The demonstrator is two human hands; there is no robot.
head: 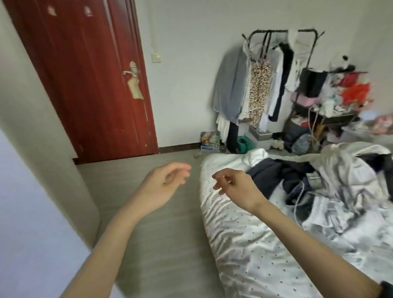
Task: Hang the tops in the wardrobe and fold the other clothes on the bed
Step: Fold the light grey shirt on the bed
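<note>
Both your bare forearms reach forward, and neither hand holds anything. Your left hand [164, 185] hangs over the grey floor [149, 228], its fingers loosely curled with the thumb near the fingertips. Your right hand [233, 186] hovers over the near corner of the bed [250, 247], fingers also loosely curled and slightly apart, touching nothing. Just beyond your right fingertips, on the dotted white sheet, lies a heap of clothes [326, 180]: dark garments nearest your fingers, a pale grey padded jacket [348, 172] past them to the right. Well beyond both hands, against the far wall, stands an open clothes rail [282, 32] with hung garments, among them a leopard-print piece [259, 91]. Far past your left fingers stands a closed red door [88, 74].
</note>
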